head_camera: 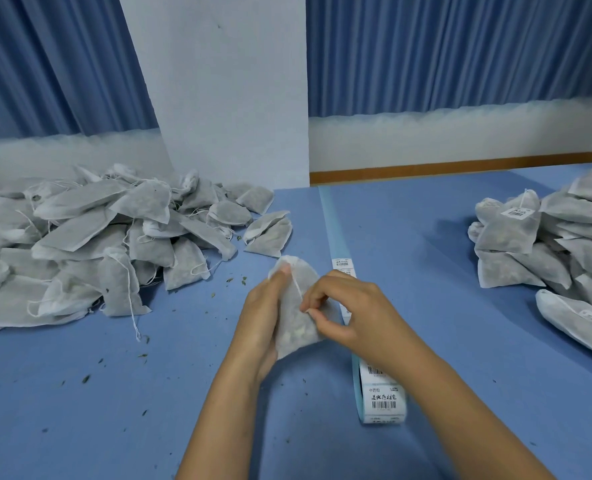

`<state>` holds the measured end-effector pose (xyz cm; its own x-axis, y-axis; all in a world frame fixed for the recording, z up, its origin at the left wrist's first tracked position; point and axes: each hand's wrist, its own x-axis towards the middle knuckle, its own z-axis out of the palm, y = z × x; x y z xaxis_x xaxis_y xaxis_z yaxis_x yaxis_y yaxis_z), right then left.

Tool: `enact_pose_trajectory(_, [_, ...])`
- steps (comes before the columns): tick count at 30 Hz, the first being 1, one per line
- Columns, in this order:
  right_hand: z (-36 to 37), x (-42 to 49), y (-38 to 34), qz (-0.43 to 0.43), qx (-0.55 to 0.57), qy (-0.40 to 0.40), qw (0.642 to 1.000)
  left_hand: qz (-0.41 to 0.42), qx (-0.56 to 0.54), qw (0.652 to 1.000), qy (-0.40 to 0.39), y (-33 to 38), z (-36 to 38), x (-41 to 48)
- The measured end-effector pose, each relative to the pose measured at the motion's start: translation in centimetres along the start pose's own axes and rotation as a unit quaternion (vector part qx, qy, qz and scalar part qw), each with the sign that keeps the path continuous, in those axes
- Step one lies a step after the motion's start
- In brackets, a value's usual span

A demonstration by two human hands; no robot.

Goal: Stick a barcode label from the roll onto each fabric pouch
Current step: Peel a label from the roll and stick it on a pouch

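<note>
1. Fabric pouch [296,320]: white mesh with a dark filling and a thin drawstring, held upright above the counter [149,393] between the two hands.
2. Left hand [263,317]: fingers curled round the left side of the fabric pouch, with the thumb pressed at its top corner.
3. Right hand [353,313]: thumb and forefinger tips pinch together on the front face of the fabric pouch, the other fingers curled. Whether a label lies between the tips cannot be told.
4. Label strip [383,396]: blue backing carrying white barcode labels, flat on the counter. It runs from beyond the hands, under the right hand, to a near end beside the right forearm.
5. Loose heap of pouches [80,237]: left of and beyond the left hand, well apart from it, drawstrings trailing.
6. Stacked pouches [547,244]: right of the right hand, well apart; one on top shows a white label [518,213].
7. Crumbs [86,378]: dark green flecks scattered on the counter left of the left hand.
8. Backdrop: blue curtains [461,46] and a pale column [218,81] beyond the hands.
</note>
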<state>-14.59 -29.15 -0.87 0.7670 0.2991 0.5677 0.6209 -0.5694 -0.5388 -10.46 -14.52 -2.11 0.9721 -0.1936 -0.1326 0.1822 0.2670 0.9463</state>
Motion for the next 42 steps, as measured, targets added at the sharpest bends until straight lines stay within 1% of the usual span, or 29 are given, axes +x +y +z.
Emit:
enact_pose_trajectory(2, [-0.3, 0.1, 0.0, 0.004, 0.007, 0.016, 1.0, 0.037, -0.019, 0.997, -0.069, 0.0, -0.1, -0.2])
enact_pose_trajectory(4, [-0.6, 0.2, 0.0, 0.017, 0.025, 0.018, 0.999, 0.059, -0.026, 0.994, -0.083, -0.2, -0.2, 0.0])
enact_pose_trajectory(6, [-1.0, 0.1, 0.2, 0.054, 0.104, -0.003, 0.993, 0.088, 0.013, 0.995, -0.044, -0.4, -0.5, 0.3])
enact_pose_trajectory(7, [-1.1, 0.1, 0.4, 0.082, 0.16, 0.0, 0.984, 0.116, 0.058, 0.992, -0.011, -0.5, -0.6, 0.4])
enact_pose_trajectory(8, [-1.2, 0.2, 0.8, 0.115, 0.207, 0.03, 0.971, 0.152, 0.116, 0.981, 0.029, -0.5, -0.7, 0.6])
enact_pose_trajectory(9, [-1.3, 0.5, 1.6, 0.158, 0.232, 0.09, 0.956, 0.196, 0.17, 0.963, 0.07, -0.6, -0.6, 0.8])
enact_pose_trajectory(10, [-1.5, 0.8, 2.9, 0.213, 0.228, 0.162, 0.936, 0.246, 0.209, 0.941, 0.101, -0.7, -0.5, 1.1])
enact_pose_trajectory(11, [-1.7, 1.1, 4.5, 0.275, 0.194, 0.214, 0.917, 0.295, 0.237, 0.917, 0.121, -1.0, -0.3, 1.6])
enact_pose_trajectory(12, [-1.9, 1.4, 6.4, 0.336, 0.141, 0.229, 0.903, 0.335, 0.271, 0.892, 0.139, -1.2, 0.0, 2.2])
enact_pose_trajectory(13, [-2.0, 1.7, 8.2, 0.391, 0.087, 0.208, 0.893, 0.356, 0.304, 0.872, 0.145, -1.3, 0.3, 2.8])
enact_pose_trajectory(14, [-1.8, 1.9, 9.7, 0.434, 0.037, 0.17, 0.884, 0.355, 0.321, 0.867, 0.14, -1.6, 0.7, 3.7])
enact_pose_trajectory(15, [-1.4, 2.2, 11.1, 0.46, 0.0, 0.141, 0.877, 0.34, 0.31, 0.879, 0.127, -1.8, 1.3, 4.7])
enact_pose_trajectory(16, [-0.9, 2.5, 12.1, 0.468, -0.023, 0.13, 0.874, 0.322, 0.298, 0.892, 0.108, -2.2, 1.7, 5.8])
enact_pose_trajectory(18, [0.1, 3.3, 13.0, 0.463, -0.029, 0.139, 0.875, 0.239, 0.248, 0.936, 0.073, -2.5, 2.4, 7.6])
enact_pose_trajectory(19, [0.5, 3.8, 13.2, 0.461, -0.031, 0.138, 0.876, 0.186, 0.229, 0.953, 0.07, -2.8, 2.8, 8.5])
enact_pose_trajectory(20, [0.9, 4.3, 13.4, 0.46, -0.036, 0.128, 0.878, 0.167, 0.227, 0.957, 0.066, -3.1, 3.2, 9.2])
enact_pose_trajectory(22, [1.6, 5.1, 13.9, 0.468, -0.062, 0.092, 0.877, 0.162, 0.241, 0.955, 0.063, -3.6, 4.0, 10.2])
enact_pose_trajectory(25, [2.2, 5.6, 14.6, 0.486, -0.092, 0.068, 0.866, 0.189, 0.283, 0.94, 0.04, -4.0, 4.8, 11.3])
enact_pose_trajectory(28, [2.5, 5.8, 15.5, 0.483, -0.114, 0.053, 0.866, 0.24, 0.366, 0.898, 0.047, -4.9, 4.9, 12.9])
enact_pose_trajectory(29, [2.6, 5.8, 15.7, 0.474, -0.129, 0.045, 0.87, 0.242, 0.368, 0.897, 0.043, -5.1, 5.0, 13.2])
enact_pose_trajectory(30, [2.7, 5.7, 16.0, 0.462, -0.153, 0.039, 0.873, 0.224, 0.349, 0.909, 0.033, -5.1, 5.0, 13.3])
enact_pose_trajectory(31, [2.8, 5.7, 16.1, 0.451, -0.183, 0.032, 0.873, 0.212, 0.346, 0.913, 0.026, -5.1, 5.1, 13.2])
enact_pose_trajectory(32, [3.0, 5.6, 16.2, 0.439, -0.212, 0.029, 0.872, 0.217, 0.361, 0.907, 0.025, -5.2, 5.0, 13.3])
enact_pose_trajectory(34, [3.3, 5.5, 16.3, 0.417, -0.241, 0.032, 0.876, 0.22, 0.354, 0.908, 0.026, -5.3, 4.7, 13.8])
enact_pose_trajectory(35, [3.4, 5.5, 16.4, 0.413, -0.238, 0.037, 0.878, 0.223, 0.35, 0.91, 0.022, -5.3, 4.6, 13.7])
enact_pose_trajectory(37, [3.4, 5.5, 16.4, 0.414, -0.218, 0.048, 0.883, 0.243, 0.363, 0.899, 0.022, -5.1, 4.5, 13.6])
enact_pose_trajectory(40, [3.3, 5.4, 16.3, 0.42, -0.175, 0.069, 0.888, 0.284, 0.457, 0.843, 0.02, -5.5, 4.2, 14.1])
enact_pose_trajectory(42, [3.1, 5.3, 16.2, 0.419, -0.116, 0.094, 0.896, 0.294, 0.489, 0.821, 0.021, -5.8, 3.9, 14.5])
